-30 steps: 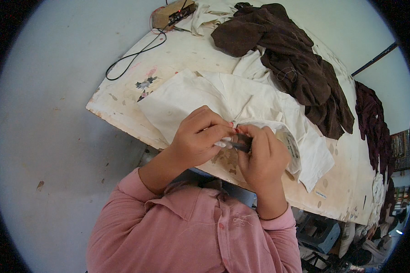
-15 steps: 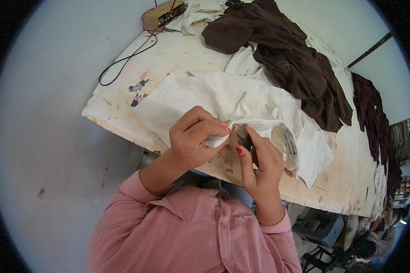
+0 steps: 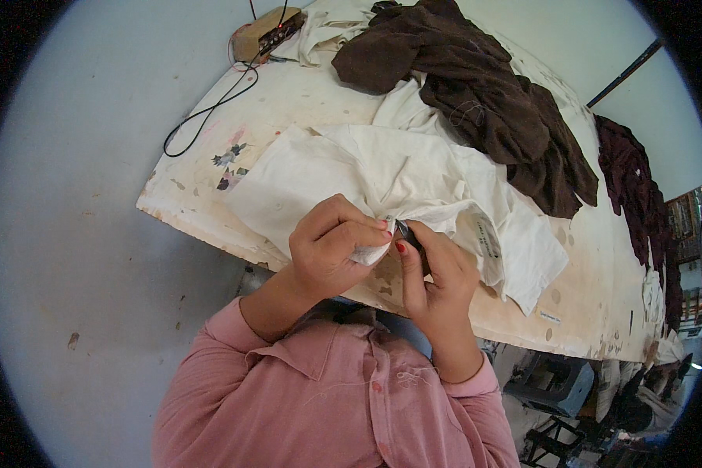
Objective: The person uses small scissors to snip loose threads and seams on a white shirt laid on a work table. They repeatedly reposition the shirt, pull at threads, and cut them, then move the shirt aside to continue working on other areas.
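white garment (image 3: 320,168) — rumpled on the worktable (image 3: 288,97), its near edge raised at the two hands. from my remote seat i see the left hand (image 3: 331,243) pinching that edge, thumb against forefinger. right hand (image 3: 444,279) holds a small dark tool (image 3: 409,233) between thumb and fingers, tip at the pinched cloth — touching or not, i cannot tell. dark brown cloth (image 3: 515,129) heaped beyond the garment.

A head-worn fisheye view looks down at close range on the left hand (image 3: 337,240), right hand (image 3: 443,274) and tabletop (image 3: 288,100).
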`<state>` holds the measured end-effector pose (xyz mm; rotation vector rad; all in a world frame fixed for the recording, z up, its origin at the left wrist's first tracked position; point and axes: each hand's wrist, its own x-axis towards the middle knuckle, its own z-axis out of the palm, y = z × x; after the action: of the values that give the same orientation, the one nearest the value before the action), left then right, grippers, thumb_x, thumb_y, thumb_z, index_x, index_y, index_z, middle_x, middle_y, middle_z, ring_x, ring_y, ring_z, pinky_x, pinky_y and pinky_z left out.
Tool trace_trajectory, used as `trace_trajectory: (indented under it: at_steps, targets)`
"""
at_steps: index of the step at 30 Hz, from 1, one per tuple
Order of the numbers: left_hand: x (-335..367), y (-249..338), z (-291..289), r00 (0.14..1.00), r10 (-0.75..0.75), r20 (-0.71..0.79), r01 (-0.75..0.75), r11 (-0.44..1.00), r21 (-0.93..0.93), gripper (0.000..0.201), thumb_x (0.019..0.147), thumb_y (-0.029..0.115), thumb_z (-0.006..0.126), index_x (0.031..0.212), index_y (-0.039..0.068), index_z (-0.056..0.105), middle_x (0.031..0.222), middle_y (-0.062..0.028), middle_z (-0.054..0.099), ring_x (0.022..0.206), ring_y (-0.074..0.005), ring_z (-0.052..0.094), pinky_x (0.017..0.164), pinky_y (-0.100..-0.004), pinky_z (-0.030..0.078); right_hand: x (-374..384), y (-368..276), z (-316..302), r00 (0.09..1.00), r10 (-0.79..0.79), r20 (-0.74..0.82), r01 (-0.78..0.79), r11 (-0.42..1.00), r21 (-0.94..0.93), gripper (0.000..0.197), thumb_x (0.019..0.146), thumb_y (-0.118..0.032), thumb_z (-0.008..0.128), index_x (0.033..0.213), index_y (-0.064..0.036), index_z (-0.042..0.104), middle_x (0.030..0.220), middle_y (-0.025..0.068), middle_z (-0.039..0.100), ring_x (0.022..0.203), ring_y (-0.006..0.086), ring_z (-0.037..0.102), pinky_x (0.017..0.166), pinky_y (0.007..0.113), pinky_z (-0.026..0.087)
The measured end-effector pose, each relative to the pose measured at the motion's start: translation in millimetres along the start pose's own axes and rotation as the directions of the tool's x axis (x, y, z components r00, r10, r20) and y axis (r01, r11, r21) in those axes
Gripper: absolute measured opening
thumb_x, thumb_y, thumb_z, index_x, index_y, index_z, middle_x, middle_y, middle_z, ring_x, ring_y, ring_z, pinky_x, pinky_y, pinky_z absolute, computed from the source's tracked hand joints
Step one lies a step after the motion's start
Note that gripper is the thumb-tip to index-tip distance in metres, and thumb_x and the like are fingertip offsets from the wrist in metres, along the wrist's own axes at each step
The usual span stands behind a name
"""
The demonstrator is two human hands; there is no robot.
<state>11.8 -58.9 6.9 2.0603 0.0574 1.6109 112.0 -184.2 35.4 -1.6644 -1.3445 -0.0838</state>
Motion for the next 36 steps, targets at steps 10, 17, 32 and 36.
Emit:
trace_trajectory:
  at_steps: [10, 17, 32, 36]
  targets:
    - [9.5, -9.3, -12.6, 0.672, -0.608, 0.423, 0.740, 0.522, -0.425, 0.017, 0.086, 0.001, 0.066, 0.098, 0.005, 0.054, 0.093, -0.0038, 0.060, 0.089, -0.0082, 0.055, 0.079, -0.0229, 0.045, 24.9, 38.4, -21.2, 0.993, 0.105, 0.060, -0.114, 0.981, 0.158, 0.040, 0.076, -0.015, 0.077, 0.110, 0.0013, 0.062, 0.102, 0.0157, 0.065, 0.086, 0.0245, 0.064, 0.080, 0.030, 0.049]
    - [12.4, -10.5, -17.9, 0.547, -0.660, 0.514, 0.835, 0.393, -0.385, 0.014, 0.094, 0.012, 0.060, 0.104, 0.003, 0.054, 0.100, -0.0022, 0.055, 0.099, -0.0082, 0.049, 0.089, -0.0216, 0.039, 30.0, 26.2, -13.5, 0.987, -0.034, -0.158, 0.031, 0.999, -0.025, 0.032, 0.072, -0.008, 0.075, 0.102, -0.0016, 0.065, 0.090, 0.0138, 0.063, 0.081, 0.0262, 0.062, 0.072, 0.033, 0.049]
    - [19.4, -8.4, -21.1, 0.630, -0.541, 0.558, 0.761, 0.573, -0.304, 0.019, 0.095, 0.006, 0.056, 0.113, 0.001, 0.055, 0.106, -0.0056, 0.060, 0.102, -0.0083, 0.053, 0.089, -0.0224, 0.042, 34.1, 25.9, 4.0, 0.996, -0.071, 0.051, 0.062, 0.986, 0.152, 0.023, 0.067, 0.006, 0.064, 0.088, -0.0025, 0.063, 0.087, 0.0087, 0.062, 0.077, 0.0214, 0.062, 0.070, 0.027, 0.048]
    - [20.2, -12.3, -29.9, 0.641, -0.567, 0.518, 0.731, 0.656, -0.187, 0.020, 0.095, 0.011, 0.057, 0.113, 0.002, 0.055, 0.105, -0.0043, 0.060, 0.104, -0.0095, 0.053, 0.091, -0.0223, 0.041, 36.7, 48.0, -6.0, 0.952, 0.305, -0.026, -0.276, 0.892, 0.358, 0.020, 0.068, 0.007, 0.063, 0.086, -0.0017, 0.060, 0.084, 0.0103, 0.061, 0.075, 0.0236, 0.062, 0.068, 0.026, 0.047]
